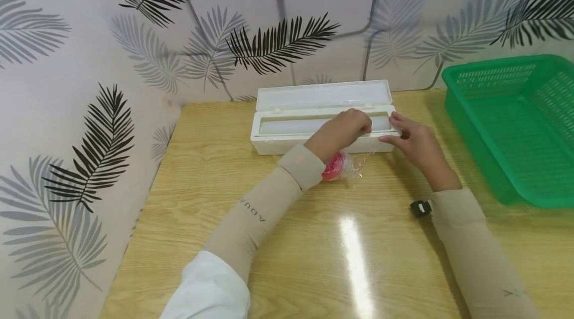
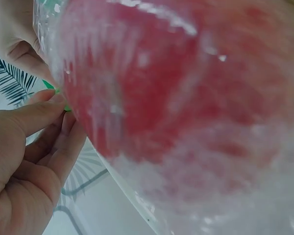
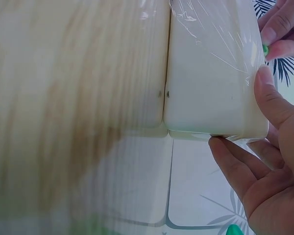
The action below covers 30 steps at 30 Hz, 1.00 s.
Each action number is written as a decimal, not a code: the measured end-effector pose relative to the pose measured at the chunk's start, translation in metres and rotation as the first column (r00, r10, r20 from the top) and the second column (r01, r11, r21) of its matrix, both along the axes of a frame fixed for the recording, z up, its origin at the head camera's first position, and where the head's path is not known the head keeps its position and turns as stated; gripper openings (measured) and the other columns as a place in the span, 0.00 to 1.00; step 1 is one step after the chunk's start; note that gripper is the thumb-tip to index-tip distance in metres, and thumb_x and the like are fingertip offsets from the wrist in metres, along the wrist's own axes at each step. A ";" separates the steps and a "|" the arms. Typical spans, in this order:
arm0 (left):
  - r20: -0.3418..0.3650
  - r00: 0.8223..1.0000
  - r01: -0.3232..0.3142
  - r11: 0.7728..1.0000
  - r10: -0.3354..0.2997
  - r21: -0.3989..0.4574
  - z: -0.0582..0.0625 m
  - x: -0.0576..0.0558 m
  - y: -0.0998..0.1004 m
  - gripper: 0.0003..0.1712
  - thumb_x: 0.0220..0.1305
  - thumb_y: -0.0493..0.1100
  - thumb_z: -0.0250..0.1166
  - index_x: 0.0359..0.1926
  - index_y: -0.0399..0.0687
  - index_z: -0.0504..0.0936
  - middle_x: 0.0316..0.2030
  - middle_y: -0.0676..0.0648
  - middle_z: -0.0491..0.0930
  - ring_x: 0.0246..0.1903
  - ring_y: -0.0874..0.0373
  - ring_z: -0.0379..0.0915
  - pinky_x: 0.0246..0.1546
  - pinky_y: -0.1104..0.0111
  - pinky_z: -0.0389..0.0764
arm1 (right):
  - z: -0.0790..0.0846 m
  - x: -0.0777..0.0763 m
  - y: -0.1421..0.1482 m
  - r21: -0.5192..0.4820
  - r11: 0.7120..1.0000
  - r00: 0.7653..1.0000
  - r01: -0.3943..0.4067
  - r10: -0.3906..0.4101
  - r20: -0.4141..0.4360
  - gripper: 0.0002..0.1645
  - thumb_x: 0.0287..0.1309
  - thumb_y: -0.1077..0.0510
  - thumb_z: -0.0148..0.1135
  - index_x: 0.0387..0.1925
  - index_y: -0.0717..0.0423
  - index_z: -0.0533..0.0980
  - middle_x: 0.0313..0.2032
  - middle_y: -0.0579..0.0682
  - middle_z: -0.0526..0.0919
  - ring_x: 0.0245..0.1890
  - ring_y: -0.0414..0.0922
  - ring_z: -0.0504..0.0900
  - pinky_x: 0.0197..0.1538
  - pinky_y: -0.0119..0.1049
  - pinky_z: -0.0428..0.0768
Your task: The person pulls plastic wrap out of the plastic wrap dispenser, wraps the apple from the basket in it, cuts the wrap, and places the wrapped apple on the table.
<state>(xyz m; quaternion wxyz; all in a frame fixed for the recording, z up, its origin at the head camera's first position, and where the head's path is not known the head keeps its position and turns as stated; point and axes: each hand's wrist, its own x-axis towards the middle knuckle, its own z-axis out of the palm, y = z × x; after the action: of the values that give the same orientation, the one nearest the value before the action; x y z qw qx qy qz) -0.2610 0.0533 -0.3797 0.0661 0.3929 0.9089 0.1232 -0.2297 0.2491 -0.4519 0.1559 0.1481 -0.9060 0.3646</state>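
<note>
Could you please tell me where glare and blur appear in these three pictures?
Head view: a bright white glare streak on the table; left wrist view: the red wrapped bundle looms out of focus, dotted with small highlights; right wrist view: the table's grain looks soft at left, thin glints on clear film over the white box.

Long white box on the bench, lid standing up behind, pale roll lying lengthwise inside! Clear film covers its front, green tab at the rim, and just before it, a rounded red item in crinkled wrap!
</note>
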 end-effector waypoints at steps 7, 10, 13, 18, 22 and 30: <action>0.012 1.000 -0.018 0.999 0.018 0.036 -0.002 0.001 -0.013 0.11 0.63 0.35 0.51 0.22 0.44 0.70 0.21 0.51 0.60 0.25 0.62 0.55 0.25 0.75 0.58 | 0.002 0.001 -0.001 0.014 1.000 1.000 -0.005 0.005 0.004 0.34 0.42 0.53 0.67 0.52 0.64 0.69 0.56 0.56 0.67 0.48 0.54 0.73 0.39 0.40 0.76; 0.009 1.000 -0.028 0.998 0.028 0.049 -0.003 0.002 -0.020 0.15 0.62 0.33 0.51 0.19 0.46 0.63 0.19 0.51 0.56 0.24 0.62 0.53 0.23 0.75 0.55 | 0.001 0.001 0.000 0.016 1.000 1.000 -0.007 0.007 0.001 0.34 0.42 0.52 0.67 0.52 0.64 0.69 0.56 0.56 0.67 0.49 0.54 0.73 0.40 0.41 0.76; 0.010 0.999 -0.038 0.998 0.037 0.059 -0.005 0.002 -0.026 0.17 0.61 0.31 0.49 0.17 0.47 0.58 0.18 0.51 0.53 0.23 0.61 0.50 0.23 0.75 0.53 | 0.001 0.001 0.002 0.011 1.000 1.000 0.005 -0.005 0.015 0.35 0.42 0.52 0.67 0.52 0.64 0.70 0.56 0.56 0.67 0.49 0.54 0.73 0.40 0.40 0.76; -0.009 0.999 -0.050 0.997 0.050 0.051 -0.008 0.002 -0.036 0.16 0.63 0.34 0.51 0.18 0.47 0.60 0.19 0.51 0.53 0.24 0.62 0.52 0.24 0.74 0.56 | 0.001 0.001 0.002 -0.014 1.000 0.999 0.016 -0.015 0.047 0.35 0.42 0.51 0.67 0.52 0.63 0.70 0.56 0.55 0.67 0.50 0.54 0.72 0.42 0.40 0.75; -0.011 0.998 -0.057 0.997 0.058 0.049 -0.011 0.002 -0.047 0.17 0.64 0.37 0.52 0.18 0.47 0.59 0.19 0.51 0.53 0.24 0.62 0.52 0.24 0.74 0.57 | 0.001 0.001 0.001 -0.020 1.000 0.998 0.011 -0.009 0.064 0.36 0.42 0.50 0.67 0.53 0.62 0.69 0.57 0.54 0.67 0.51 0.53 0.71 0.43 0.40 0.74; -0.032 0.996 -0.077 0.994 0.080 0.077 -0.014 0.004 -0.070 0.09 0.63 0.40 0.53 0.27 0.45 0.75 0.25 0.51 0.68 0.29 0.62 0.61 0.32 0.77 0.65 | 0.002 0.000 -0.001 0.007 1.000 0.997 0.021 -0.021 0.071 0.36 0.43 0.48 0.66 0.54 0.61 0.69 0.57 0.53 0.66 0.51 0.54 0.71 0.44 0.43 0.74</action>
<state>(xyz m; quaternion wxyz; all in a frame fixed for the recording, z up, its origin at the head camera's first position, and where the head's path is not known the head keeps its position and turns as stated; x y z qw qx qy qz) -0.2574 -0.0167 -0.3937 0.0302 0.3613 0.9193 0.1529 -0.2292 0.2484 -0.4504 0.1272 0.1259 -0.9136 0.3650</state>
